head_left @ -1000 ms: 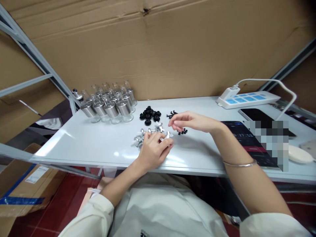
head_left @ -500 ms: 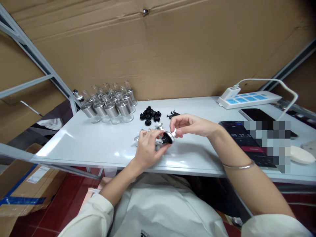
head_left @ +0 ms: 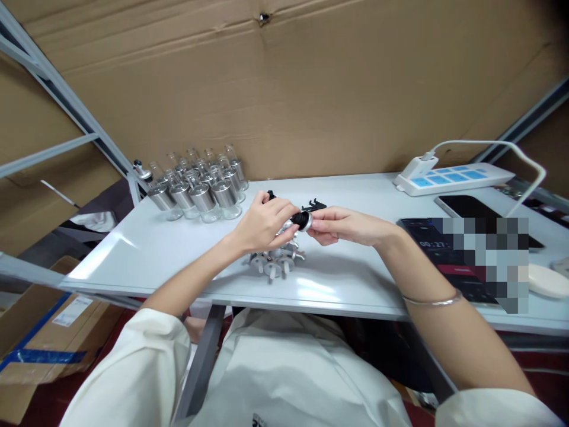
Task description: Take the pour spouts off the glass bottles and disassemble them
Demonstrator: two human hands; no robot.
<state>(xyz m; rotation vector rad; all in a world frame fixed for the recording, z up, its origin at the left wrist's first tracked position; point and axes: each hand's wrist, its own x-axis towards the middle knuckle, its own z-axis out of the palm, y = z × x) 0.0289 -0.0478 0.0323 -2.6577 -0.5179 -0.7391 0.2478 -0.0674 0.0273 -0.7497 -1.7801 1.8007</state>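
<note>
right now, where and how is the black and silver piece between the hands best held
The black and silver piece looks best pinched across its silver rim, coming from the right, where the right hand has it. It is turned sideways, its black end facing the left hand; the round rim offers opposite edges to press.

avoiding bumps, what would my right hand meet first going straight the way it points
Probably your left hand, just past the black-and-silver piece the right hand holds; depth is unclear.
</note>
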